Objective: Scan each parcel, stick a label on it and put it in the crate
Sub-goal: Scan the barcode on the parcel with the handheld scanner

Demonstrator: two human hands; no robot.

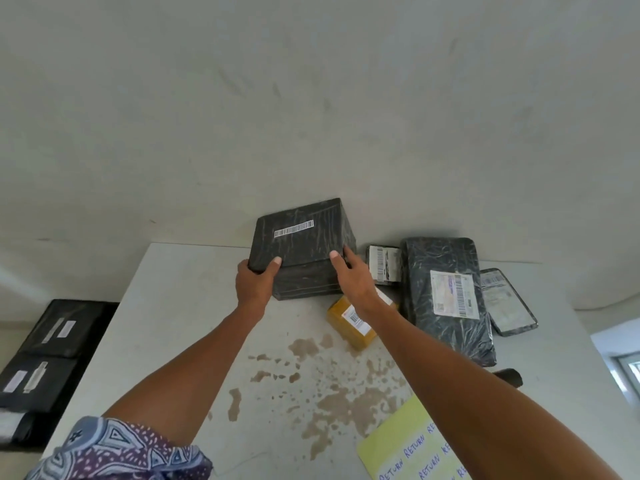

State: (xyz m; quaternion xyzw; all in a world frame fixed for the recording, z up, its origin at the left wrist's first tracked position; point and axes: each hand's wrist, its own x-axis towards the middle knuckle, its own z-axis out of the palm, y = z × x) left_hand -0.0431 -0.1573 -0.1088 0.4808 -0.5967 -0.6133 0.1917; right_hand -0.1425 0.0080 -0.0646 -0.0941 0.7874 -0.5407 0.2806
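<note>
Patterned blue-and-purple fabric sleeve [121, 452]: lower left corner, covering the upper left arm.

Left hand [254, 282]: thumb flat on the top face of a black plastic-wrapped box parcel [304, 244], the other fingers curled round its near left corner and mostly hidden behind it. Hand grips the parcel.

Right hand [353, 275]: thumb pressed on the top face at the near right corner, forefinger laid along the right edge; remaining fingers hidden behind the side. Hand holds the parcel from the right.

Parcel, as above: held between both hands at the far edge of the table, close to the wall, top face tilted toward the camera. White barcode strip [293, 228] runs across the top face. Whether its base rests on the table cannot be told.

Pale stone-like table [194, 341]: brown blotchy stains [339, 403] across the middle.

Small yellow rectangular parcel [346, 327]: white barcode label, lying just beside the held parcel, partly under the right wrist.

Small black packet with a white barcode label [384, 265]: just right of the right hand.

Large flat black wrapped parcel [446, 292]: white shipping label, right of the packet.

Thin black parcel with a pale label [509, 303]: at the far right, tucked partly under the large one.

Pale yellow label sheet [405, 448]: near right edge, "RETURN" handwritten in blue, partly under the right forearm.

Black labelled parcels [62, 327]: stacked low beside the table's left edge; their container is unclear.
</note>
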